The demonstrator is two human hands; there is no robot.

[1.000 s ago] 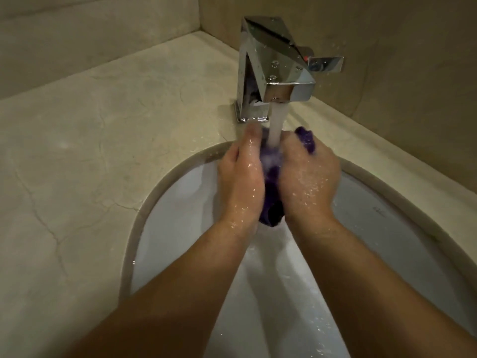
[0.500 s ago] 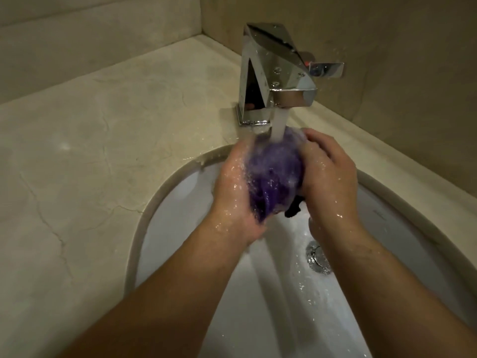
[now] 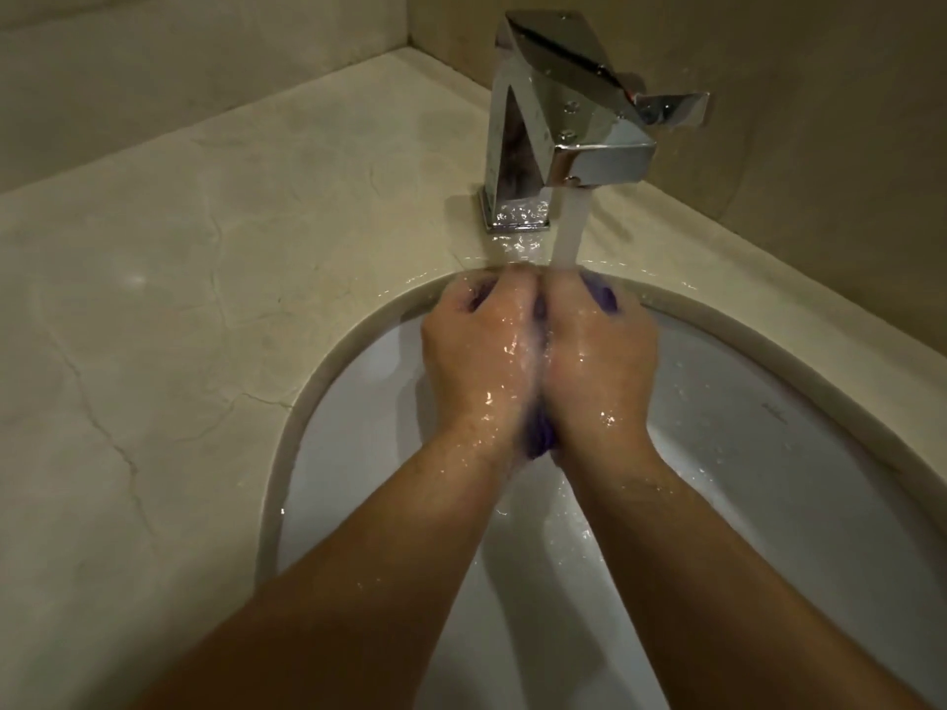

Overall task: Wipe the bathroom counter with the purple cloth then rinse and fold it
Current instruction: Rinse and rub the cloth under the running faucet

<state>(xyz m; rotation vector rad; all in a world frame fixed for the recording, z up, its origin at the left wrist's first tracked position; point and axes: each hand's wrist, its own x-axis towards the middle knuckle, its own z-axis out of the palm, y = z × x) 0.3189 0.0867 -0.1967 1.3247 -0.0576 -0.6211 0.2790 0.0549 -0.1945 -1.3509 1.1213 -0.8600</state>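
The purple cloth [image 3: 539, 437] is bunched between my two hands over the white sink [image 3: 758, 484]. Only small bits of it show: a fold between my wrists and patches by my fingertips. My left hand [image 3: 476, 361] and my right hand [image 3: 599, 361] are pressed side by side, fingers curled round the cloth, both wet. Water [image 3: 570, 233] runs from the chrome faucet [image 3: 558, 130] onto my fingertips and the cloth.
The beige marble counter [image 3: 179, 325] spreads to the left and behind the sink, wet around the faucet base. Tiled walls close in at the back and right. The faucet's lever [image 3: 676, 109] sticks out to the right.
My hands have closed together over the cloth, which was spread open between them half a second ago. They now hide most of it and the drain.
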